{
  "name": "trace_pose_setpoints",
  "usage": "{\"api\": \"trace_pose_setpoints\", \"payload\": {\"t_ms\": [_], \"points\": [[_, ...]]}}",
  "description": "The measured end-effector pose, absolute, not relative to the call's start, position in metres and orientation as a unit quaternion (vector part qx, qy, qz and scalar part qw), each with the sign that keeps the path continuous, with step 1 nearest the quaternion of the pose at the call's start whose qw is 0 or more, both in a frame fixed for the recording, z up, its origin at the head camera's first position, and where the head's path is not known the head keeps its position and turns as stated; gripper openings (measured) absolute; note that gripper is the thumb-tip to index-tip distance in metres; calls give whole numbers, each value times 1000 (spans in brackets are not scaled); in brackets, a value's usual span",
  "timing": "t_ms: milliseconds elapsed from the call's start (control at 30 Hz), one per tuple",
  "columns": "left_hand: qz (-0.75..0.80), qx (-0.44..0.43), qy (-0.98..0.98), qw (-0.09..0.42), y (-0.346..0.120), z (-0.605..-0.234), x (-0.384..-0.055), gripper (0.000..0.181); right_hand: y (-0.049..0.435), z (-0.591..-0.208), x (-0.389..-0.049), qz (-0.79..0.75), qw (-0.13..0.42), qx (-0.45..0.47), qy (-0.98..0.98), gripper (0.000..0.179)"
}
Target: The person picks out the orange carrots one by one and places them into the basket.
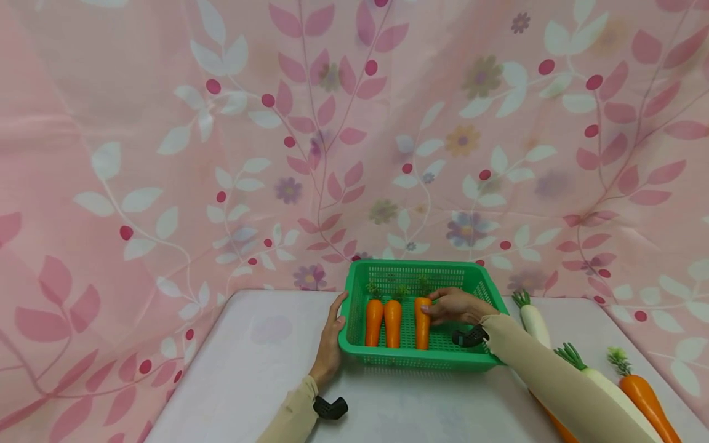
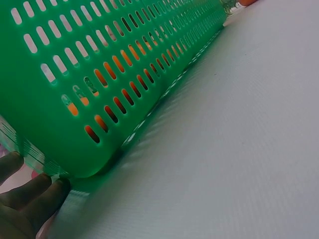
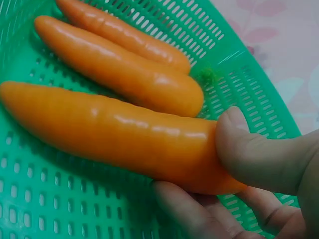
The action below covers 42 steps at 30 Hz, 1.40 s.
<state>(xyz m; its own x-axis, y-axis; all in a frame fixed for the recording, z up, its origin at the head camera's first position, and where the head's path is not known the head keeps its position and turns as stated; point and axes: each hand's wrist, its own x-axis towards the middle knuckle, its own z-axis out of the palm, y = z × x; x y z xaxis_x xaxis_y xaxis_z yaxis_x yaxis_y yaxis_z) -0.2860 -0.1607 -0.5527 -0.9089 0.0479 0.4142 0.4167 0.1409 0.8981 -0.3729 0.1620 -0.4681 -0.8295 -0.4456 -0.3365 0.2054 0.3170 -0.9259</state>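
Beige sleeve (image 1: 554,375), right hand (image 1: 456,306) gripping carrot (image 1: 423,329) between thumb and fingers, left hand (image 1: 328,351) straight-fingered against green basket (image 1: 454,357)

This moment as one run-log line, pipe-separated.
right hand: grips carrot in green basket | left hand: touches basket's left side | two other carrots: in basket | white radishes: on table, right

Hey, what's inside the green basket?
Three carrots are in the basket; the right hand grips the rightmost carrot. That hand covers part of the basket's right side, so anything directly beneath is hidden.
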Motion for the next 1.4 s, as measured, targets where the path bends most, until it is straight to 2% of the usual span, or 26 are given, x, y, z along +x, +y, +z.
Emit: {"api": "trace_pose_setpoints", "payload": {"t_ms": [600, 1400], "points": [[-642, -151, -739, 134, -159, -554, -286, 57, 166, -472, -374, -552, 274, -77, 784, 59], [-634, -155, -743, 147, -160, -553, -286, 56, 158, -471, -373, -478, 269, -89, 831, 65]]}}
